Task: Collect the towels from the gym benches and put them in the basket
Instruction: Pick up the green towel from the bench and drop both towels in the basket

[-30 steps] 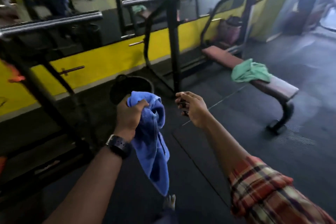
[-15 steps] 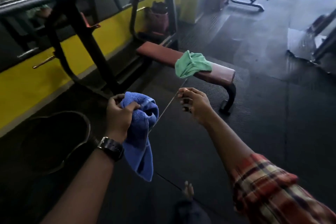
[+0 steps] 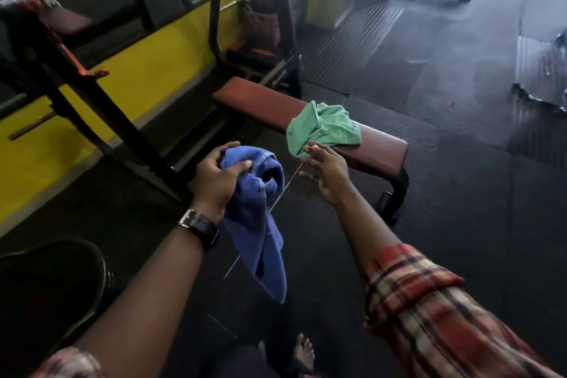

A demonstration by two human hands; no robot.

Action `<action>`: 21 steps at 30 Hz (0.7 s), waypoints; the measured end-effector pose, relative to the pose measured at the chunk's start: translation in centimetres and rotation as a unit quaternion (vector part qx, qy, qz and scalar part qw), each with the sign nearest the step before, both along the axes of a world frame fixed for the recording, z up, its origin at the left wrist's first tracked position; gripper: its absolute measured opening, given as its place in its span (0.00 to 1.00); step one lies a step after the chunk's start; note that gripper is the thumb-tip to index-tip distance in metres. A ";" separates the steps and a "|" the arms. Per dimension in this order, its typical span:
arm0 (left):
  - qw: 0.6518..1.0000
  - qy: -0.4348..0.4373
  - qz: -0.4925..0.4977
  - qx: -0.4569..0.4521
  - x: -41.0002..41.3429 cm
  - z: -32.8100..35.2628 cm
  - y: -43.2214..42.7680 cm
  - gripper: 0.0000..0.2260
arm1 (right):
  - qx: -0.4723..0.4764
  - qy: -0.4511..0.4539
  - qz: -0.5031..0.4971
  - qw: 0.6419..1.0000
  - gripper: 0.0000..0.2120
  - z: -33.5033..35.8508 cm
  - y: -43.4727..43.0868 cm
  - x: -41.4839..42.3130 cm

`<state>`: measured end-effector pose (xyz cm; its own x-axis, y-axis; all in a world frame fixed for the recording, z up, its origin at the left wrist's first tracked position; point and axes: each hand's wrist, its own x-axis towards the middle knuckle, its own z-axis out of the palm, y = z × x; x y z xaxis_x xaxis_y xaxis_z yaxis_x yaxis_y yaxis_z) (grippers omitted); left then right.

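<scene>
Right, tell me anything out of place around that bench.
The green towel lies crumpled on the bench, a corner drooping over its near edge: left behind. The open right hand is at that corner; contact is unclear. The left hand grips the blue towel. Nothing looks spilled or broken.

**Bench and floor as supports**

A maroon padded bench [image 3: 260, 106], carried on a black curved leg, stands on the dark textured rubber floor [image 3: 460, 209]. A crumpled green towel [image 3: 322, 127] lies on the pad near its nearer end, one corner hanging over the front edge. A dark basket [image 3: 101, 273] sits on the floor at lower left.
</scene>
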<state>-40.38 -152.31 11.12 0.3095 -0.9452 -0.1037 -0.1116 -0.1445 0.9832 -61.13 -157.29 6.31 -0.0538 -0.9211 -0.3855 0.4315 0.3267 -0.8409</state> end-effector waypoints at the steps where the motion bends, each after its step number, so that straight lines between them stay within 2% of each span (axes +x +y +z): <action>1: 1.000 0.000 0.001 0.005 -0.6 -0.1 -2.0 0.16 | 0.004 -0.003 0.001 1.000 0.09 -0.4 -1.7 -0.3; 4: 1.000 0.000 0.000 0.015 -2.2 -1.3 -8.2 0.14 | 0.023 -0.008 0.004 1.000 0.07 -2.1 -7.1 -1.0; 9: 0.999 0.007 -0.014 0.036 -3.7 -5.0 -18.6 0.12 | 0.059 0.019 -0.012 0.998 0.14 -5.3 -15.9 -2.6; 13: 0.996 0.020 0.003 0.085 -4.1 -7.4 -27.7 0.13 | 0.116 0.047 -0.021 0.992 0.13 -7.8 -23.4 -4.0; 21: 0.989 -0.020 0.002 0.146 -3.1 -11.7 -42.2 0.15 | 0.211 0.095 -0.013 0.973 0.14 -14.6 -38.4 -4.6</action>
